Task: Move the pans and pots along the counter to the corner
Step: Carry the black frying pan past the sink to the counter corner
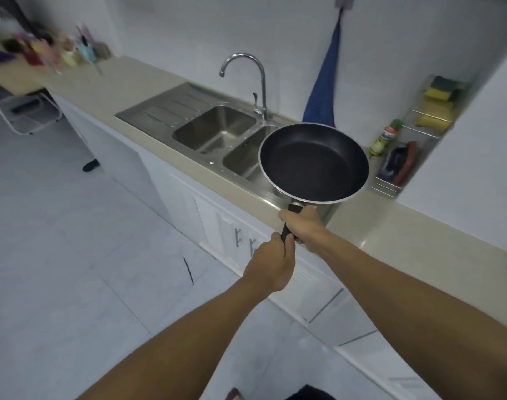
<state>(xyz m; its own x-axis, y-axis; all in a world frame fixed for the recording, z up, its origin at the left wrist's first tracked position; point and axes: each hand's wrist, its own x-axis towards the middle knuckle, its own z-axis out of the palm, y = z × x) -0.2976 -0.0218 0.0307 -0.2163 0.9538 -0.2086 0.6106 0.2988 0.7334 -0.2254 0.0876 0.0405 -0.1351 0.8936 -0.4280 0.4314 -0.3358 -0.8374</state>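
Note:
A black non-stick frying pan [314, 163] with a silver rim hangs in the air over the right basin of the sink and the counter edge. Its black handle points toward me. My right hand [304, 225] grips the handle close to the pan. My left hand [271, 262] grips the handle's end, just below the right hand. The beige counter [419, 238] runs from the far left to the near right along the wall. No other pan or pot is in view.
A steel double sink [214, 131] with a drainboard and a curved tap [258, 82] sits in the counter. A blue cloth [323, 90] hangs on the wall. A wire rack [413, 134] with sponges and bottles stands in the right niche. Blurred colourful items [53, 51] crowd the far left corner.

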